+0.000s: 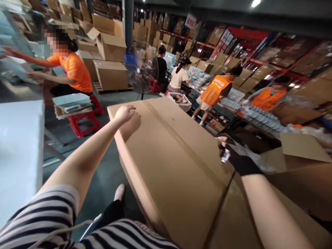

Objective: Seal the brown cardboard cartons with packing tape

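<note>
A large brown cardboard carton [160,148] lies in front of me, its flaps closed along a lengthwise seam with a strip of tape [178,140] over it. My left hand [126,113] is over the carton's far left edge, its shadow falling on the cardboard. Its fingers are loosely bent, and nothing shows in them. At the right edge of the carton is my right hand [226,147], in a dark fingerless glove. Its fingers are closed around a small object with a shiny silvery part [225,155], too blurred to name. A second carton surface [233,211] adjoins at the lower right.
A white tabletop [20,155] stands at left. Behind it a person in orange [75,72] sits near a red stool [83,124]. A fan [141,71] and stacked cartons [111,74] stand beyond. Several people work along a table at right. An open carton [303,152] is at far right.
</note>
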Demonstrator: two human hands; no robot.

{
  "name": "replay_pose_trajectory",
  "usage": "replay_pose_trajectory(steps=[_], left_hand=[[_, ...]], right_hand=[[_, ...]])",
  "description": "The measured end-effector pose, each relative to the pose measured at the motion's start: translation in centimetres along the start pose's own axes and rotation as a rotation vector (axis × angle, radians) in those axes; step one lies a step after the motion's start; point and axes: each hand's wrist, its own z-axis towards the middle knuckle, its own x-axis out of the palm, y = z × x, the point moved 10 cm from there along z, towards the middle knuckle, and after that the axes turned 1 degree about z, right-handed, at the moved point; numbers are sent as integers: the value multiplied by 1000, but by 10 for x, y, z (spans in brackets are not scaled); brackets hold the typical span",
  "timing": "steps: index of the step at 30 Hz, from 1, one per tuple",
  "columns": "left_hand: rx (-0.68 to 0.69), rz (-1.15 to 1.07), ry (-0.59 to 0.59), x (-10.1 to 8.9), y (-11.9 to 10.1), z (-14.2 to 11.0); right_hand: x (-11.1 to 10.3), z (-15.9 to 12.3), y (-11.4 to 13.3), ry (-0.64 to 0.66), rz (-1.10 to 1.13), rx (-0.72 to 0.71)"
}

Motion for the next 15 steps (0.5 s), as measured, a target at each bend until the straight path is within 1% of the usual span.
replay_pose_trajectory(steps=[1,2,3,4,6,7,9,11,13,15], left_hand=[[7,68,55,6,14,31],[7,134,106,13,28,58],[-2,185,162,19,41,82],[-22,208,230,27,54,102],[-61,188,366,44,76,133],[-62,167,400,49,83,145],[-19,127,394,53,92,167],[28,50,385,56,101,186],[28,-74,456,63,112,203],[-15,-213,565,74,122,220]], right_hand=[[53,27,23,89,-5,31],[102,52,43,144,-51,63],[146,76,62,187,-126,69],[189,98,81,251,-218,33],[262,139,114,332,-450,-84],[294,158,130,363,-559,-167],[350,192,158,400,-730,-327],[401,225,178,436,-843,-425],[444,258,188,470,-935,-431],[480,289,194,473,-1021,-400]])
